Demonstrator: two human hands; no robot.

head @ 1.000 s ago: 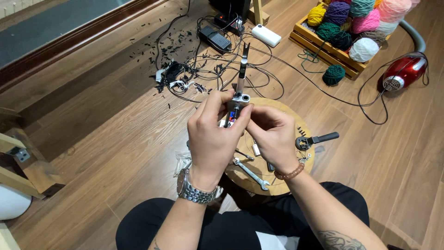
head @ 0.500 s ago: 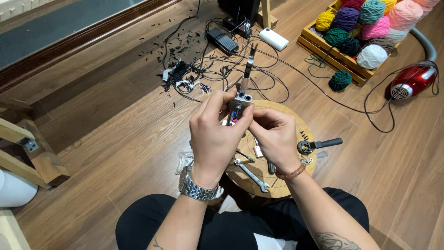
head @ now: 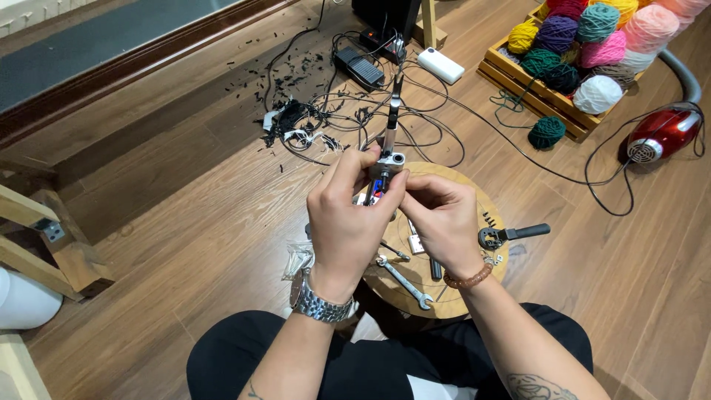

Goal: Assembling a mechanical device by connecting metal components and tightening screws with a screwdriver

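Above round wooden stool [head: 474,194], small silver metal assembly with black rod [head: 388,152] pinched by left hand [head: 346,226] and right hand [head: 438,222]; slip likely, tiny parts lost among floor cables [head: 348,118].

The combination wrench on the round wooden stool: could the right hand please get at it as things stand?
Probably yes. The wrench lies bare on the stool just beside the right hand, nothing covering it; but both hands grip the small metal part, so the right must let go first.

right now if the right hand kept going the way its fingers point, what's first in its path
The right hand points up-left at the small metal tool that both hands hold; it already touches it. Beyond that, probably the left hand.
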